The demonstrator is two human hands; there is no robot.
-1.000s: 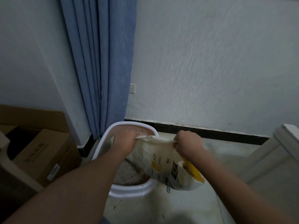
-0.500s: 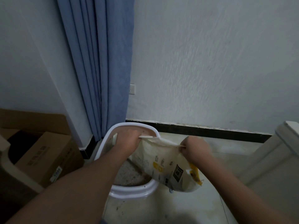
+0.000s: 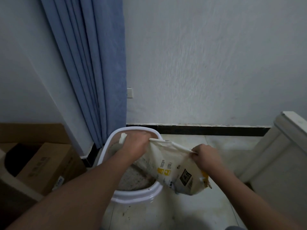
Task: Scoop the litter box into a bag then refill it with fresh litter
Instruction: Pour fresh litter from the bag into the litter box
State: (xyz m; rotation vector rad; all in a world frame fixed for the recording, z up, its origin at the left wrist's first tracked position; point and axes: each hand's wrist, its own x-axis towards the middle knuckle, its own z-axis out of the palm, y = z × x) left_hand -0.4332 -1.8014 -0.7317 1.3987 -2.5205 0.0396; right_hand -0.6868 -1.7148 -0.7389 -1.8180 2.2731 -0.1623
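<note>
Your left hand (image 3: 135,146) grips the far top corner of the litter bag (image 3: 172,168), fingers curled round the folded edge, held over the litter box (image 3: 132,195). Your right hand (image 3: 206,156) pinches the near end of that same top edge, off to the right of the box. Bag hangs tilted between both hands, cream with yellow and black print, lower part dangling past the box's right rim above the floor (image 3: 207,211). Box sits on the floor by the wall, white rim, grey litter (image 3: 132,180) visible inside under your left forearm, which hides much of the interior. Blue curtain (image 3: 93,67) hangs just behind the box, cardboard box (image 3: 44,165) to its left, white furniture (image 3: 282,155) to the right. Wall outlet (image 3: 129,92) beside the curtain. Dirt specks on the floor near the box.
</note>
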